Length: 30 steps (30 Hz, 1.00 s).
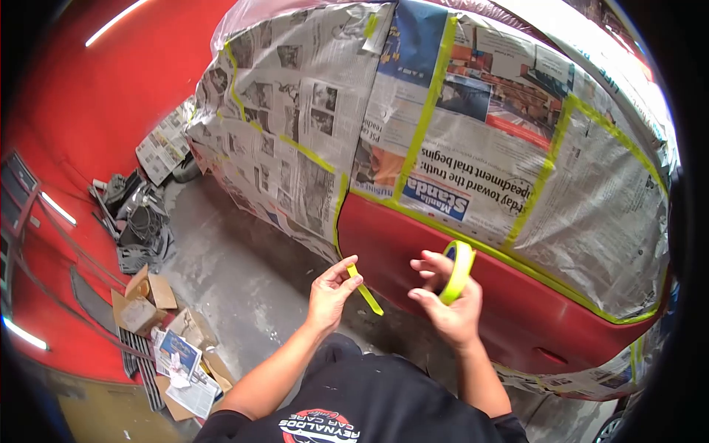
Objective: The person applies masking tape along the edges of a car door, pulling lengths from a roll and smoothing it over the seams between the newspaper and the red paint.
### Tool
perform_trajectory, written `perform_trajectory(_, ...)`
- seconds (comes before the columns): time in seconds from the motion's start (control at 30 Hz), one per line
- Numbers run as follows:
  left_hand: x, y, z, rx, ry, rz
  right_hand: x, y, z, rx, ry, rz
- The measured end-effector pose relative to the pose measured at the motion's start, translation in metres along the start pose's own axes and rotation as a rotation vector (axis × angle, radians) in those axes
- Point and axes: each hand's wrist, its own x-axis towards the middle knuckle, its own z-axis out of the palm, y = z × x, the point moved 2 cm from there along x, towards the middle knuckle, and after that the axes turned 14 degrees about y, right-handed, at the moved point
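Between thumb and forefinger, my left hand [331, 294] pinches a short strip of yellow-green masking tape [367, 297], whose free end hangs down to the right. My right hand [454, 310] holds a roll of yellow-green masking tape [461, 273], with some fingers through its ring and the thumb apart. Both hands are in front of a red car panel [428, 255]. Above its bare lower part, newspaper [473, 148] covers the car, with yellow-green tape [425, 118] along the seams and lower edge.
At the left, cardboard boxes [140, 306] and papers [181, 362] lie on the grey concrete floor [214, 258]. Dark car parts [140, 221] are piled by the red wall [96, 96]. More newspaper [166, 144] leans behind them.
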Motion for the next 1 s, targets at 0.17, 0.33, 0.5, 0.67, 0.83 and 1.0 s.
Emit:
perform_trajectory(0.17, 0.028, 0.016, 0.034, -0.139, -0.059, -0.039, 0.009, 0.047, 0.022, -0.077, 0.085, 0.135)
perform_trajectory(0.33, 0.074, 0.020, 0.030, -0.279, -0.195, -0.248, 0.013, 0.078, 0.048, -0.337, 0.048, 0.217)
perform_trajectory(0.5, 0.125, 0.010, 0.003, -0.252, -0.221, -0.355, 0.019, 0.106, 0.093, -0.275, 0.227, 0.354)
perform_trajectory(0.67, 0.167, 0.005, -0.013, -0.212, -0.294, -0.356, 0.048, 0.105, 0.119, -0.641, 0.257, 0.207)
perform_trajectory(0.83, 0.190, 0.021, -0.017, -0.152, -0.226, -0.441, 0.079, 0.098, 0.130, -0.946, 0.234, -0.043)
perform_trajectory(1.0, 0.215, 0.020, -0.014, -0.006, -0.257, -0.096, 0.096, 0.088, 0.146, -1.137, 0.161, -0.227)
